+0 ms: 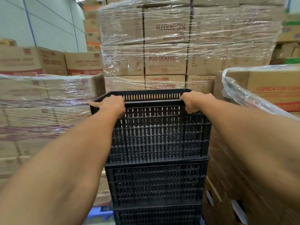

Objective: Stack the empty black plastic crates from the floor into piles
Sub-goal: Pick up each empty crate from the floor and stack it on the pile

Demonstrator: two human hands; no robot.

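Wrapped cartons (pixel 165 59) wall us in while our left hand (pixel 112 105) and right hand (pixel 193 101) grip the near rim of the top crate (pixel 155 127) on the pile (pixel 155 184), which we should seat squarely, corners aligned.

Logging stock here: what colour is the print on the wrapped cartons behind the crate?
Red on brown cartons, seen in the head view.

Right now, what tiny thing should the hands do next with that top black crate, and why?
Probably press the top crate gently down to settle it, then let go. The left hand and right hand grip its near rim, and it already appears to sit squarely on the crates below, with wrapped cardboard boxes close on both sides.
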